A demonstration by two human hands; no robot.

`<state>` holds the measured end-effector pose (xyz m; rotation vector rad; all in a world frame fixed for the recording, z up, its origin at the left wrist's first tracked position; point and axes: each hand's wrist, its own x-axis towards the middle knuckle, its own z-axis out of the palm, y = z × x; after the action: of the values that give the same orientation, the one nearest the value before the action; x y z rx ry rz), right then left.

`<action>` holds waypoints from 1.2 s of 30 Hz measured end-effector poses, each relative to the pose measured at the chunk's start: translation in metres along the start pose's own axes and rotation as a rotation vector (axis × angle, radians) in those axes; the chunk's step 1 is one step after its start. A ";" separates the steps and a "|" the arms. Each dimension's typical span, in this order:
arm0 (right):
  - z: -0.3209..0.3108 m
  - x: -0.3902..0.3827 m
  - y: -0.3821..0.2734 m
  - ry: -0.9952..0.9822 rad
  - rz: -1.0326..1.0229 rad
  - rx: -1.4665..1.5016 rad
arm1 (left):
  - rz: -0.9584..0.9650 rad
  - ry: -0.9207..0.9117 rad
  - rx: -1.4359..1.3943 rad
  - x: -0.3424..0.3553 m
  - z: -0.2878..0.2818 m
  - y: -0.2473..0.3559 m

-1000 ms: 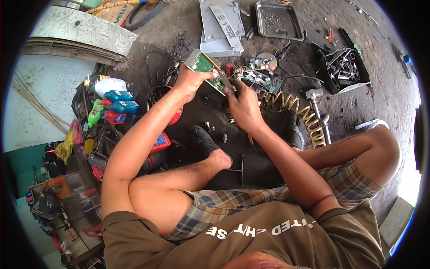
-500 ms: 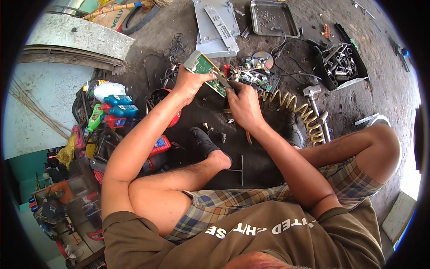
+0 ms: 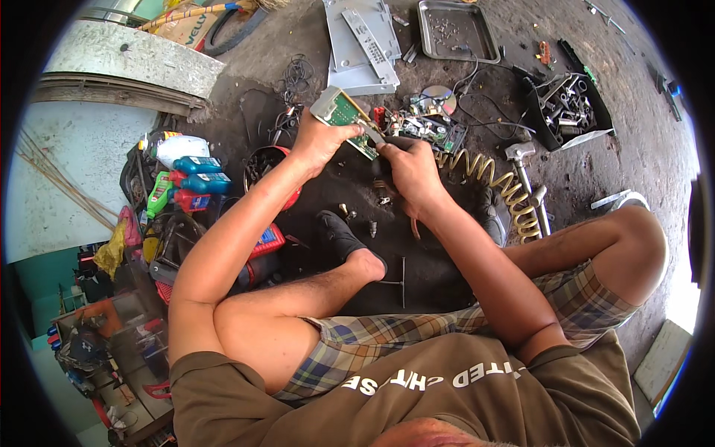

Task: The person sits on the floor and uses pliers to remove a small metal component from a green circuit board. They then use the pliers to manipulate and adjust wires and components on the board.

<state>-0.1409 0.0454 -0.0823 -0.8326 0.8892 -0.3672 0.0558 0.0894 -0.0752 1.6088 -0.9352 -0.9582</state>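
A green circuit board (image 3: 344,113) with a silver metal piece at its far left end is held up in front of me. My left hand (image 3: 320,143) is closed on its near left edge, the thumb lying across the board. In my right hand (image 3: 414,170) is a flat grey metal tool (image 3: 370,134), its tip against the board close to my left thumb. My fingers cover the tool's handle, so its exact kind cannot be made out. Below the hands, small metal fittings (image 3: 372,228) lie on the dark floor near my left foot (image 3: 341,237).
Loose electronic parts (image 3: 432,130) and a disc lie beyond my right hand. Grey metal panels (image 3: 357,45) and a metal tray (image 3: 491,45) are farther off. To the right are a black box of sockets (image 3: 570,141), a coiled hose (image 3: 491,175) and a hammer (image 3: 520,158). Bottles (image 3: 201,175) stand left.
My right hand has shifted slightly right and turned a little at the wrist, the tool still at the board. The board and my left hand have moved slightly right.
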 end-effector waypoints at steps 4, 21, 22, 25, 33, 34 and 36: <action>0.004 0.001 0.008 0.118 -0.267 -0.234 | 0.032 -0.038 0.078 0.001 0.002 -0.001; -0.011 -0.011 0.001 0.307 -0.757 -1.171 | 0.098 -0.054 0.193 0.005 0.012 0.010; -0.012 -0.012 -0.001 0.307 -0.742 -1.091 | 0.092 -0.056 0.171 0.003 0.010 0.008; -0.018 0.002 0.001 0.258 -0.468 -0.719 | 0.086 -0.059 0.099 -0.001 0.007 0.005; -0.030 0.010 -0.010 -0.214 0.428 0.406 | 0.122 0.007 0.104 -0.007 0.008 -0.003; -0.029 0.010 -0.010 -0.256 0.446 0.456 | 0.118 0.006 0.133 -0.008 0.008 -0.003; -0.019 -0.003 -0.017 -0.193 0.352 0.312 | 0.120 0.009 0.179 -0.010 0.007 -0.004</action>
<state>-0.1574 0.0270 -0.0740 -0.4053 0.7561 -0.1094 0.0464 0.0968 -0.0791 1.6829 -1.1246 -0.8029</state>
